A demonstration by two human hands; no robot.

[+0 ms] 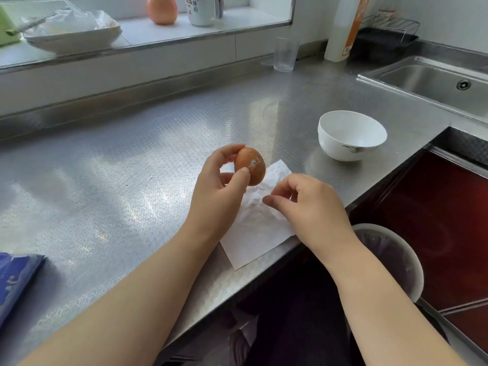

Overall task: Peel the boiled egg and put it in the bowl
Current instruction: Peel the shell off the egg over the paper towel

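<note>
Left hand (220,180) holds the brown egg (250,166) up above the counter (118,159), thumb on the near face, fingers behind, clamped on it. Shell is mostly intact; a small pale chipped patch shows on the side facing the camera, just by the thumb tip. Right hand (309,207) hovers lower right of the egg, over the white paper towel (258,233), fingertips pinched together. Cannot tell if it holds a shell flake, too small to see. White bowl (352,134) sits empty on the counter to the right, near the towel, apart from both hands. Bin with purple liner (390,260) is below the counter edge.

Step in hand, by my read: early peeling, starting from the chipped patch. Nearly all the shell is left.

To do it well: keep the egg over the towel so flakes land there. Work the right thumbnail under the shell edge at the chipped patch and try to catch the membrane, so the shell lifts in larger pieces. Turn the egg with the left hand rather than reaching round. Grip lightly, since a boiled white dents and tears under pressure. More cracks may help; only one broken spot shows. Check for stuck bits before it goes in the bowl.
</note>
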